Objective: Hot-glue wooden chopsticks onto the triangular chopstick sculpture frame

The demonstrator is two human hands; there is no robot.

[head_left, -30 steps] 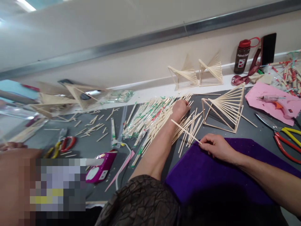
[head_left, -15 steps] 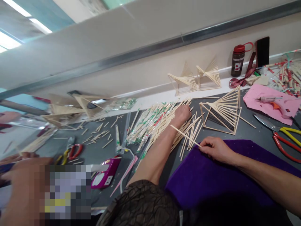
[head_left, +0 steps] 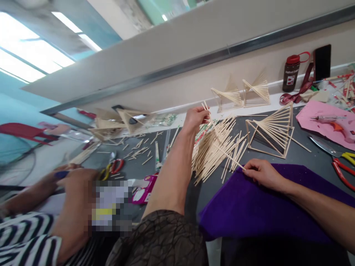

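My left hand [head_left: 196, 120] is raised above a loose pile of chopsticks [head_left: 213, 151], fingers pinched on thin wooden chopsticks [head_left: 212, 120] that slant down toward the pile; I cannot tell exactly how many. Over the corner of a purple cloth [head_left: 249, 207], my right hand [head_left: 262, 175] pinches the near end of a single chopstick [head_left: 231, 159], whose far end points to the pile. Just beyond that hand stands a twisted frame of glued sticks [head_left: 270, 129] on the dark tabletop.
Two similar stick frames stand on the back ledge [head_left: 230, 109]. At right are a glue gun [head_left: 340, 127] on pink sheet [head_left: 307, 114], pliers [head_left: 337, 159], a bottle [head_left: 291, 74] and a phone [head_left: 322, 62]. A co-worker's hands [head_left: 74, 177] are at left, near red-and-yellow-handled pliers [head_left: 116, 166].
My left hand has risen from the pile, moving back and left, with chopsticks in its fingers. My right hand still holds its chopstick. The view has swung slightly left.
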